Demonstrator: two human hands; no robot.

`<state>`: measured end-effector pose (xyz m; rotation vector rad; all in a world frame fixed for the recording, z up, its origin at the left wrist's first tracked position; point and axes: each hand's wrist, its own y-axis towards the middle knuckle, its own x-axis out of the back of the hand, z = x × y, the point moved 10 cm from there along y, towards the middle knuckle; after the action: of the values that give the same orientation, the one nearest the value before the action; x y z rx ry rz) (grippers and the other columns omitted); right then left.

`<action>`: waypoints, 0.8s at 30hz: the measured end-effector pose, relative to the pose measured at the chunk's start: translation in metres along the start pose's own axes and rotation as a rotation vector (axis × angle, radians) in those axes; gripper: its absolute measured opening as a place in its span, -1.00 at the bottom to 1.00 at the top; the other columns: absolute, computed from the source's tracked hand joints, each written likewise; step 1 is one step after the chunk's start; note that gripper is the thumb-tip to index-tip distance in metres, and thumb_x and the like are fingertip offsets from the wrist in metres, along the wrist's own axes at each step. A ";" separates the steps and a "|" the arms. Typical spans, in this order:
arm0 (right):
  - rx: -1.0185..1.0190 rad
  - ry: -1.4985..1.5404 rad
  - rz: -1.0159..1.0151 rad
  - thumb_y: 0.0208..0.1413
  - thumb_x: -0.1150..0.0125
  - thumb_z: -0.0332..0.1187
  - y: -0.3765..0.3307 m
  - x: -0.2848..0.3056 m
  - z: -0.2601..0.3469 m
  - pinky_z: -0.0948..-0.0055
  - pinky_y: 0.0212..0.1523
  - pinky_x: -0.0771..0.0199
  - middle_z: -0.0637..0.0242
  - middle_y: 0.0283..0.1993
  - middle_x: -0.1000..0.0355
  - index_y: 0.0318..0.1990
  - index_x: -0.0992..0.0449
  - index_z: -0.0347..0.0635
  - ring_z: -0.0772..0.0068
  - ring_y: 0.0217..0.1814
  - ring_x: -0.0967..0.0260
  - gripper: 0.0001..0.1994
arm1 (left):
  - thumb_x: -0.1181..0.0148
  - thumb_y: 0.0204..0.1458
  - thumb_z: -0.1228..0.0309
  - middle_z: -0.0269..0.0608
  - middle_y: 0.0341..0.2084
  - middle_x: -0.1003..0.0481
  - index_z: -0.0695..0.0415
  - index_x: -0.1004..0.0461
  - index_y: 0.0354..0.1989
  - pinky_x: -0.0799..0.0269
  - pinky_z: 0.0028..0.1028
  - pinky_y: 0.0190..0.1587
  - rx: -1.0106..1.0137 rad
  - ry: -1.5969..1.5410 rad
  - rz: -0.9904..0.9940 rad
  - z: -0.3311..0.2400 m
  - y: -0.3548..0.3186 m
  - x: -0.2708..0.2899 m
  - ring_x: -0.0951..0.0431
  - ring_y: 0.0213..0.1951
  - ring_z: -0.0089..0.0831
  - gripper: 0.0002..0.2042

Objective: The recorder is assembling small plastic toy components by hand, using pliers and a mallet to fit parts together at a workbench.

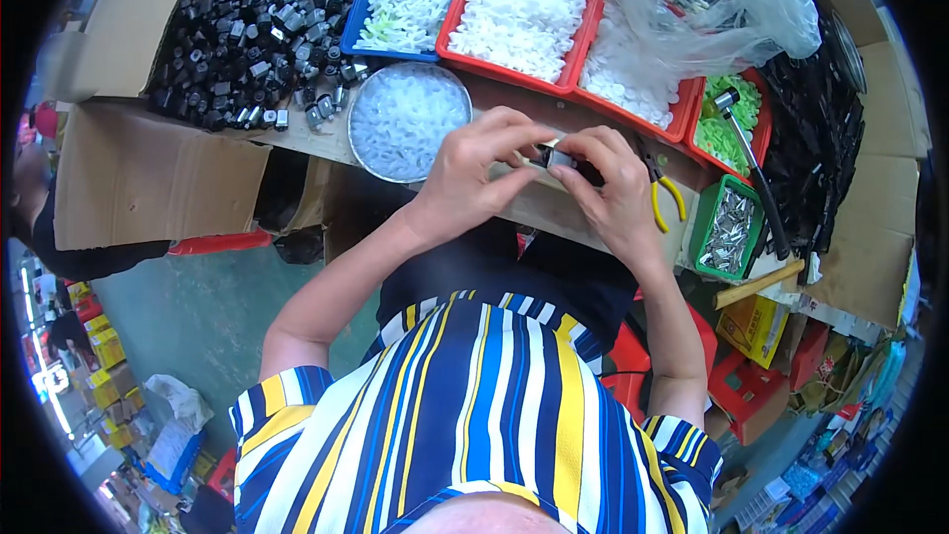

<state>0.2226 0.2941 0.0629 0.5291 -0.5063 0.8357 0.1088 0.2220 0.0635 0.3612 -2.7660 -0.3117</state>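
Together, left hand and right hand, grips narrow, hold a small silver-and-black piece above the pale counter; red trays stand beyond, green floor lower left.

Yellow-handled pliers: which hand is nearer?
Right. The right hand is just left of the yellow-handled pliers; the left hand is farther left, on the other side of the right hand.

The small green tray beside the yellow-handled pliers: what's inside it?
The green tray holds a heap of small silvery metal-looking pieces. They cover its floor, so anything lying beneath them cannot be seen.
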 end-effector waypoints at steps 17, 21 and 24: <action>0.102 -0.253 -0.071 -0.03 -0.37 -0.39 -0.005 -0.016 -0.007 0.17 0.05 -0.24 0.25 -0.12 -0.40 -0.21 -0.54 -0.16 0.17 0.05 -0.32 -0.78 | -0.30 0.05 0.50 -0.32 -0.37 -0.41 0.29 -0.60 -0.22 -0.32 -0.62 -0.40 0.290 -0.038 -0.020 0.059 0.003 -0.017 -0.38 -0.45 -0.67 -0.84; 0.114 -0.343 -0.079 -0.01 -0.36 -0.37 -0.007 -0.013 -0.002 0.13 0.06 -0.24 0.25 -0.13 -0.40 -0.19 -0.54 -0.15 0.15 0.05 -0.32 -0.78 | -0.29 0.05 0.50 -0.33 -0.38 -0.40 0.29 -0.60 -0.26 -0.31 -0.62 -0.40 0.335 -0.044 -0.017 0.064 0.006 -0.020 -0.36 -0.45 -0.67 -0.87; 0.121 -0.383 -0.108 -0.02 -0.38 -0.35 -0.015 0.002 0.000 0.12 0.07 -0.24 0.24 -0.11 -0.41 -0.18 -0.55 -0.16 0.15 0.06 -0.32 -0.75 | -0.28 0.06 0.49 -0.33 -0.40 -0.40 0.29 -0.60 -0.27 -0.30 -0.60 -0.39 0.341 -0.044 -0.015 0.064 0.004 -0.022 -0.35 -0.45 -0.66 -0.87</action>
<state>0.2354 0.2870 0.0600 0.8287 -0.7732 0.6653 0.1054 0.2430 -0.0005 0.4627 -2.8586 0.1552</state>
